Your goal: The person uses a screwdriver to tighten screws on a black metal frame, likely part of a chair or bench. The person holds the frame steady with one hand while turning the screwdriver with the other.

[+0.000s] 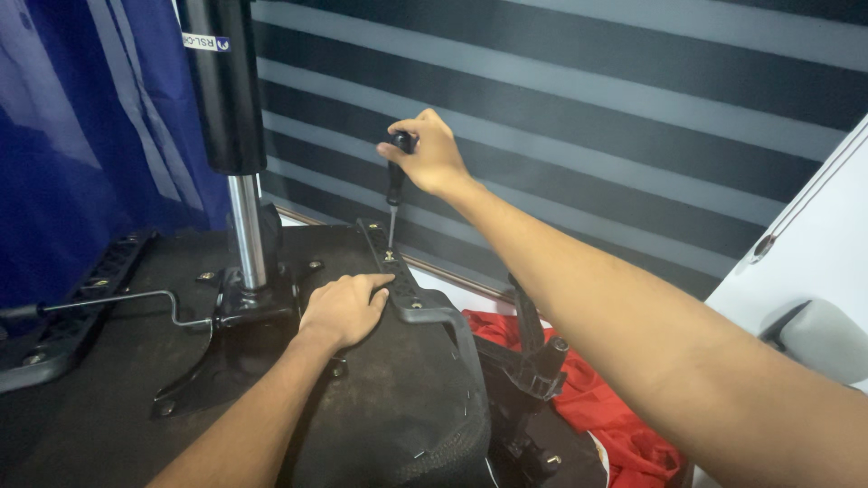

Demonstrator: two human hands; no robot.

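Observation:
An upturned office chair seat [117, 398] with a black underside lies before me. My right hand [427, 154] grips a black-handled screwdriver [395, 185] held upright, its tip on a screw in the black armrest bracket [398, 280]. My left hand [345, 309] rests flat on the seat underside, fingertips touching that bracket. The metal tilt mechanism [237, 316] and the chrome and black gas cylinder [233, 136] stand just left of my left hand.
A thin metal lever [117, 298] sticks out leftward from the mechanism. A second armrest bracket [81, 298] runs along the seat's left edge. Red cloth [624, 425] lies at lower right near a black armrest [533, 361]. Blue fabric hangs left; striped blinds behind.

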